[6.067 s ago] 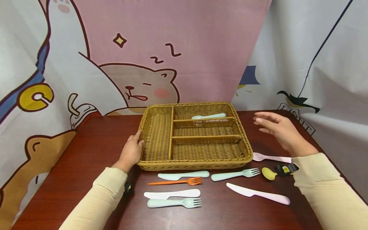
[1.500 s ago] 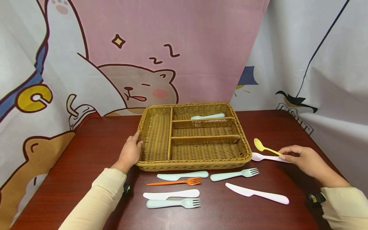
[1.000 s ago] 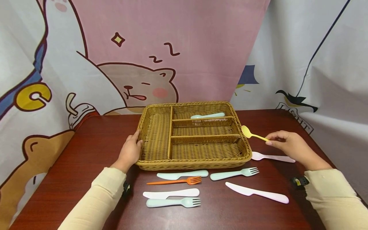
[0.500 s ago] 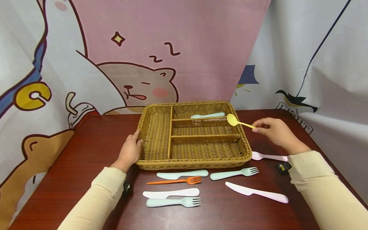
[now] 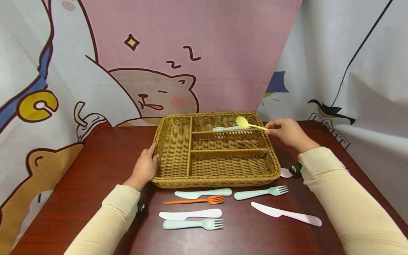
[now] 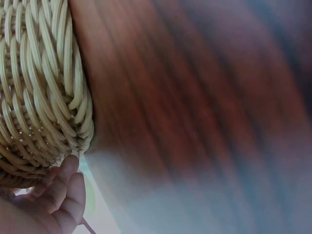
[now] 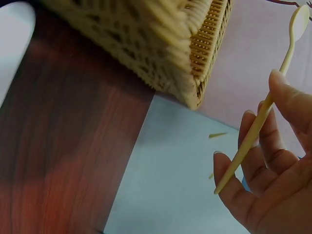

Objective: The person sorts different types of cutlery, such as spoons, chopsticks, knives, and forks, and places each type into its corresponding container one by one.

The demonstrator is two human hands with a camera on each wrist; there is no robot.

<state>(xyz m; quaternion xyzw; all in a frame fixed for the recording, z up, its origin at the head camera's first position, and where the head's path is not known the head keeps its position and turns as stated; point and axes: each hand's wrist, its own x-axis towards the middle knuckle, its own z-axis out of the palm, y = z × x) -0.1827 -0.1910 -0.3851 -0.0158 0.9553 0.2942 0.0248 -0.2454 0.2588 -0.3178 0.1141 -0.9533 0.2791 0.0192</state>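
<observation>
My left hand (image 5: 146, 168) holds the left side of a divided wicker basket (image 5: 189, 179); in the left wrist view its fingers (image 6: 66, 187) bend against the woven side. My right hand (image 5: 288, 132) pinches the handle of a yellow spoon (image 5: 243, 122) between thumb and fingers, over the basket's back right compartment. In the right wrist view the spoon's handle (image 7: 256, 127) lies across the fingers, bowl pointing away. A pale green utensil (image 5: 220, 129) lies in that back compartment, partly covered by the yellow spoon in the head view.
In front of the basket lie a pale green knife (image 5: 204, 193), an orange fork (image 5: 194, 201), a white knife (image 5: 191, 214), two pale green forks (image 5: 192, 224) and a pale pink knife (image 5: 287, 214). A pink spoon (image 5: 285, 173) at the right is partly hidden by the right wrist. Curtains hang behind.
My right hand was empty at first, then held the yellow spoon beside the pink one. It has since carried it left and back, over the basket. The left hand has stayed put.
</observation>
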